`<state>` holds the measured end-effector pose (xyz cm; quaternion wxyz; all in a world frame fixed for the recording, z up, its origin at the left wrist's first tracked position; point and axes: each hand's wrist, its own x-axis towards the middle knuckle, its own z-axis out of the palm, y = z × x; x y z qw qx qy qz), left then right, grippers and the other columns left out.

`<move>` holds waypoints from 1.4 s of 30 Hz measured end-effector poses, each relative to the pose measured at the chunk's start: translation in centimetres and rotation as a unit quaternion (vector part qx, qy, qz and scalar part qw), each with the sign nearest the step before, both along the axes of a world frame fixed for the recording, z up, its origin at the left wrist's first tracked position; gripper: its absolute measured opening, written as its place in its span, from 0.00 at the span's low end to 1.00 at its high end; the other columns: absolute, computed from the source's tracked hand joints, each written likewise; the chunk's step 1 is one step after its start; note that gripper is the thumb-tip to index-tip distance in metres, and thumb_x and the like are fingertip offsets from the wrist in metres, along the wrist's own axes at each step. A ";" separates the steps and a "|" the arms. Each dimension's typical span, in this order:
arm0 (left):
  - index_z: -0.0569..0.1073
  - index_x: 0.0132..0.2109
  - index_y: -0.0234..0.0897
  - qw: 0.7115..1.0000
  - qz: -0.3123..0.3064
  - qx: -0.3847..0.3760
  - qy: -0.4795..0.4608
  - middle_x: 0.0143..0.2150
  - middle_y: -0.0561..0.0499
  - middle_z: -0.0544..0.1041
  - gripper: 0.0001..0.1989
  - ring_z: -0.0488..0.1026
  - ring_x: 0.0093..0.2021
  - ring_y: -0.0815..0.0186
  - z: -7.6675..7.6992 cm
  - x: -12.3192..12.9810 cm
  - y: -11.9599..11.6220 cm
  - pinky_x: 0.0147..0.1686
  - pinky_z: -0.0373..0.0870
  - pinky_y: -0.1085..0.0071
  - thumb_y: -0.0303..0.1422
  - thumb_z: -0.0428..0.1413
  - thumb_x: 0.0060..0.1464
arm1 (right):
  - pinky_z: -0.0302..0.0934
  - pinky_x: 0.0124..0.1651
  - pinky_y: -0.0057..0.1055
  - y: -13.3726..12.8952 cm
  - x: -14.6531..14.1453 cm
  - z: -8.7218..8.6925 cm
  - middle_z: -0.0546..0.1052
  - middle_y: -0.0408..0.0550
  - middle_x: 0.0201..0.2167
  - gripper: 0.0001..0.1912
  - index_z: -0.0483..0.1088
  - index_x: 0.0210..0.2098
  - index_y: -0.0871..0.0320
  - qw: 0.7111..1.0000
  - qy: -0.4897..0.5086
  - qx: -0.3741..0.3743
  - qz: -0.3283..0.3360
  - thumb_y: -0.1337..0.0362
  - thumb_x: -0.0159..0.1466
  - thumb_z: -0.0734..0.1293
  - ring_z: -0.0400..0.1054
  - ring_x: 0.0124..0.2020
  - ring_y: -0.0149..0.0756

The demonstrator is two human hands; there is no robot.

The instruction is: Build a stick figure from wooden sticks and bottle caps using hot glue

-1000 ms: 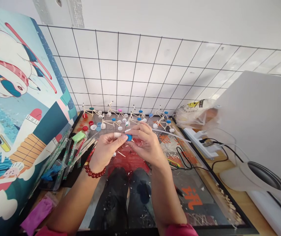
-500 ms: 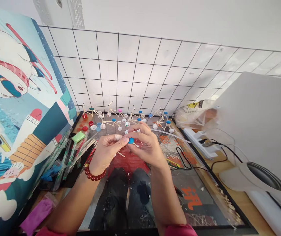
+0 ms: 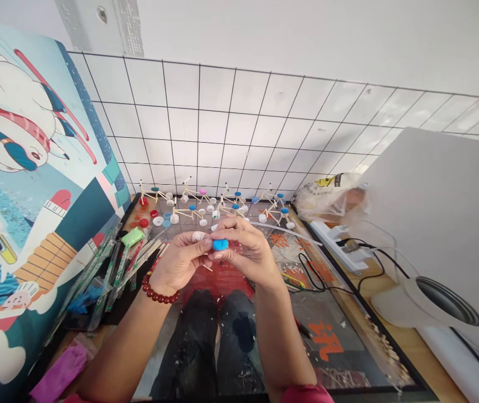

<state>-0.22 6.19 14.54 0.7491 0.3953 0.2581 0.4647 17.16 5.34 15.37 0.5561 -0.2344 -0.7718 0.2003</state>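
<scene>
Centrally, frame middle: right hand (image 3: 245,254) and left hand (image 3: 181,260) both pinch blue cap (image 3: 220,244) between fingertips; stick-and-cap models (image 3: 206,204) lined up behind.

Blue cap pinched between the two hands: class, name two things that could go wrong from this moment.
1. The blue cap is held only by fingertips of the left hand and right hand; it might slip and drop to the glass tabletop.
2. The stick models stand just behind the hands; a forward jolt could topple them.
</scene>
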 end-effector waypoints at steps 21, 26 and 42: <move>0.84 0.31 0.36 0.978 0.121 0.131 0.107 0.35 0.50 0.81 0.09 0.75 0.38 0.66 -0.3 0.5 -0.6 0.38 0.74 0.72 0.35 0.72 0.44 | 0.57 0.64 0.51 0.2 -0.2 -0.4 0.77 0.44 0.42 0.15 0.75 0.51 0.46 0.984 -0.113 0.073 -0.119 0.68 0.66 0.69 0.73 0.45 0.35; 0.84 0.34 0.37 0.982 0.114 0.114 0.096 0.35 0.49 0.82 0.11 0.76 0.37 0.66 -0.1 0.5 -0.5 0.39 0.74 0.71 0.37 0.72 0.43 | 0.57 0.64 0.51 0.3 -0.1 -0.5 0.76 0.43 0.42 0.15 0.76 0.50 0.45 0.984 -0.109 0.078 -0.117 0.69 0.67 0.69 0.73 0.45 0.34; 0.84 0.36 0.36 0.984 0.131 0.115 0.042 0.34 0.47 0.82 0.17 0.76 0.33 0.66 0.2 -0.3 -0.1 0.31 0.75 0.74 0.42 0.73 0.42 | 0.63 0.64 0.49 0.5 0.1 -0.7 0.82 0.45 0.41 0.12 0.77 0.49 0.48 0.993 -0.052 0.046 -0.094 0.61 0.65 0.72 0.77 0.43 0.35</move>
